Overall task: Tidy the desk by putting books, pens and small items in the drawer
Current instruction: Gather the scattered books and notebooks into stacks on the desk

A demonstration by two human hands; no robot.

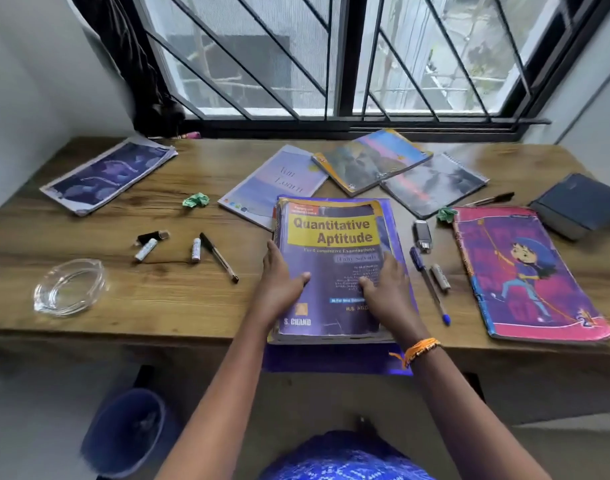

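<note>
Your left hand (279, 282) and right hand (386, 289): fingers (388, 263) straight, flat on the Quantitative Aptitude book (331, 237), holding nothing. Book: surface (179, 299) centre, near edge. At 3 o'clock: blue pen (430, 285), pink notebook (525, 271). At 9 o'clock: black pen (218, 257), glass dish (70, 287).

A: What's on the wooden counter (165, 299)?
B: Books and notebooks, far and right; pens (219, 257) and a glass dish (70, 287) at left; two crumpled green papers (195, 199).
</note>
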